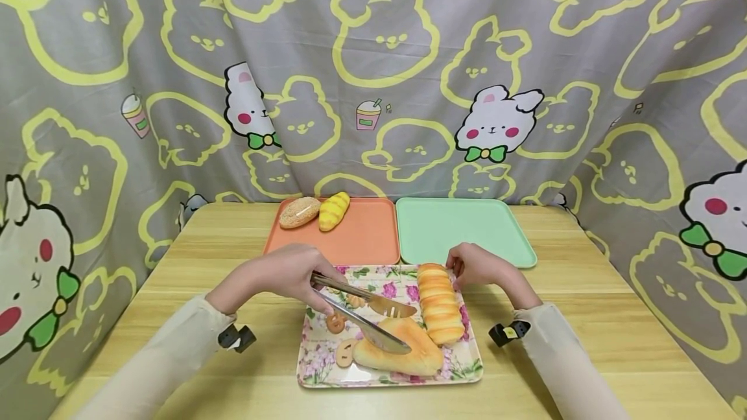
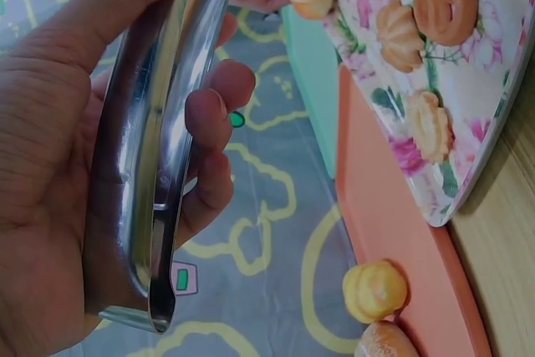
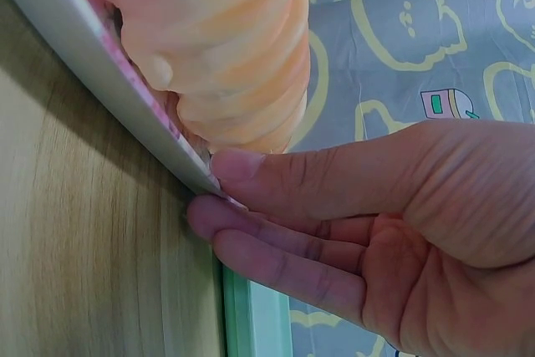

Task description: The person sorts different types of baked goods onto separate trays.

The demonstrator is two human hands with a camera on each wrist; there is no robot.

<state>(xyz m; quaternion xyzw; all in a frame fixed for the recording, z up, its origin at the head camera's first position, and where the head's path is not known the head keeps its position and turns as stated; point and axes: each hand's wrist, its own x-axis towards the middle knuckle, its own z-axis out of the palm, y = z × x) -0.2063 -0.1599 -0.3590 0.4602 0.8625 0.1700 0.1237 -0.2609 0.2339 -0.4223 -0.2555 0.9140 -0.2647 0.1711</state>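
Observation:
My left hand [image 1: 297, 272] grips metal tongs [image 1: 373, 300], whose two arms are spread over the floral tray [image 1: 315, 378]. Under the tong tips lies a smooth golden bread roll [image 1: 403, 352], bent in shape; one tip overlaps it in the head view. At the tray's far right corner my right hand [image 1: 475, 266] pinches the rim, thumb [image 3: 242, 165] on top and fingers beneath. Right beside that hand lies a long ridged bread loaf [image 1: 440, 306]. Small cookies [image 1: 345, 352] rest on the tray's left side, partly hidden by the left hand and tongs.
Behind the floral tray, an orange tray [image 1: 367, 232] carries a seeded bun [image 1: 299, 212] and a yellow striped bread [image 1: 334, 211]. A mint green tray [image 1: 461, 229] stands to its right. All rest on a wooden table [image 1: 222, 245], with a patterned curtain [image 1: 408, 70] behind.

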